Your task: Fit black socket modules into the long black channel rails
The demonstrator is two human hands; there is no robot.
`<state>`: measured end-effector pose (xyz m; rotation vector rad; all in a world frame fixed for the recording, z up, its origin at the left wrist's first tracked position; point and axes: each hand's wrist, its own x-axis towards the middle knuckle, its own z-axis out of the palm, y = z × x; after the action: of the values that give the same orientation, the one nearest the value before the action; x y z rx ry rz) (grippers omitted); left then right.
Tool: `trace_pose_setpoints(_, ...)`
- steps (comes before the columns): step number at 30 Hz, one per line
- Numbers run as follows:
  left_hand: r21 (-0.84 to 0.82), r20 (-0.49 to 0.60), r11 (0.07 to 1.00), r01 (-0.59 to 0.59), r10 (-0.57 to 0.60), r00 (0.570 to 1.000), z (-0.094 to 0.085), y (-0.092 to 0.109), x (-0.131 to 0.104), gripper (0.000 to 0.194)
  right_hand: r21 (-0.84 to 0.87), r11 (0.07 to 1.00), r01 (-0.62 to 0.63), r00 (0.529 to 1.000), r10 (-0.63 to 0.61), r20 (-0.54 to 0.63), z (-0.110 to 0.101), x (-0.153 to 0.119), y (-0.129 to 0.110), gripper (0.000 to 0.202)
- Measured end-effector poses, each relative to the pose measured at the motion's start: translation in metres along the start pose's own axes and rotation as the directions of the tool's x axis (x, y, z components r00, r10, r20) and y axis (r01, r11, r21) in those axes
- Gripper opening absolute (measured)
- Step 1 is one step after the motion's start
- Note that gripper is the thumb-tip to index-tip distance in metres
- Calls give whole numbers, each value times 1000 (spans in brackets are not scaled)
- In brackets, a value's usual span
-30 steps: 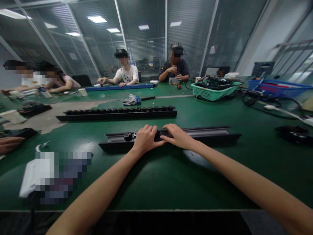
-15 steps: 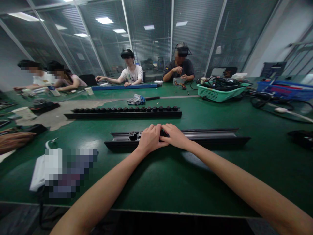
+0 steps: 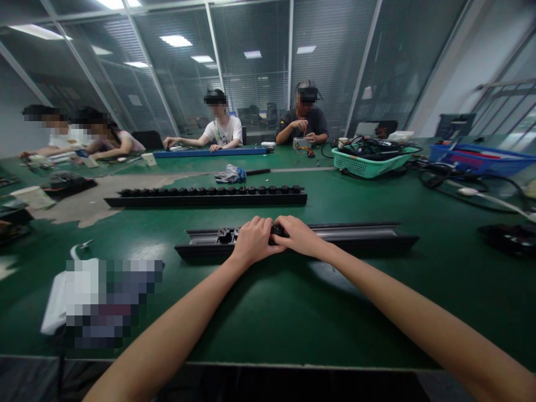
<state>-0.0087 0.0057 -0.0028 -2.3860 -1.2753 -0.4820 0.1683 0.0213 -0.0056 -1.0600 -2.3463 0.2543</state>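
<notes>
A long black channel-shaped rail (image 3: 368, 243) lies across the table in front of me. Near its left end sits a small black part (image 3: 225, 235) inside the channel. My left hand (image 3: 253, 239) is over the rail with its fingers curled down into it, closed. Beside it, my right hand (image 3: 296, 234) pinches a small black part (image 3: 277, 229) at the rail's middle; its exact kind is unclear. The left fingertips are hidden behind the hand, so what they grip does not show.
Behind lies a second black rail (image 3: 209, 200) filled with a row of black parts. A grey-blue glove (image 3: 231, 173) lies beyond it. A green basket (image 3: 368, 164) and a blue basket (image 3: 481, 159) stand at right. A white device (image 3: 54, 304) lies front left. Several people sit opposite.
My hands have moved slightly apart, showing the black part between them. The other person's hand at the left edge has withdrawn. The whole view has shifted a little.
</notes>
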Motion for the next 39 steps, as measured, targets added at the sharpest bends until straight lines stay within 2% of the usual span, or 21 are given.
trace_pose_setpoints(6,9,-23,1000,-23,23,999,6,-2,-1,45,28,1000,-11,1000,11,-18,-5,-8,4,16)
trace_pose_setpoints(14,6,-35,1000,-30,30,999,5,-2,-1,56,37,999,-35,999,35,-16,-15,-16,8,16)
trace_pose_setpoints(20,-6,-44,1000,-18,18,999,1,0,-1,64,36,999,-35,999,35,-13,-21,-26,21,18)
trace_pose_setpoints(39,9,-41,1000,-7,7,999,1,1,0,70,27,994,-102,995,102,2,-52,-62,57,22)
